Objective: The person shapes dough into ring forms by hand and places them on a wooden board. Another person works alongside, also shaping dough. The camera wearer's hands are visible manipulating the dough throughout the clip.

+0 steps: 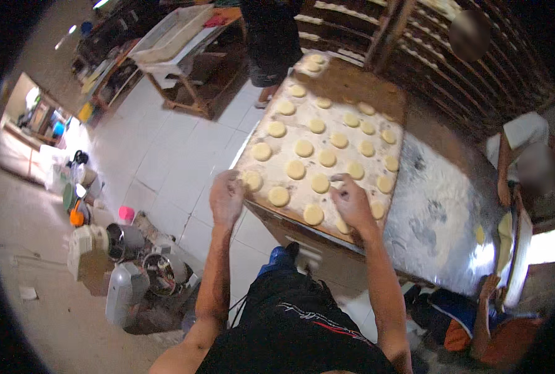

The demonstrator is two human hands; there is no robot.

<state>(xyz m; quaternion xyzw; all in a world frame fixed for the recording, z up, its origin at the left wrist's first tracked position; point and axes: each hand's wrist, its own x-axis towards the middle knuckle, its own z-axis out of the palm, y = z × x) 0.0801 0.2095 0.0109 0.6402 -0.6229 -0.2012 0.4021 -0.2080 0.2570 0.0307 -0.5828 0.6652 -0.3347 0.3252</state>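
A floured wooden board (302, 118) carries several flat, round, pale-yellow dough pieces (295, 169) in loose rows. My left hand (226, 196) is closed at the board's near left corner, its fingertips next to a dough round (251, 181). Whether it grips the board's edge or something small is hidden. Over the near right part of the board, my right hand (352, 201) has its fingers curled together. It is close to two rounds, one (320, 183) on its left and one (355, 170) just beyond. What its fingers hold, if anything, cannot be made out.
A floury metal tabletop (433, 212) lies right of the board. Co-workers' hands (490, 285) are at its far right, by a long dough strip (505, 243). Another person (270, 50) stands beyond the board. Slatted racks (464, 68) rise behind. Pots and containers (126, 240) crowd the left floor.
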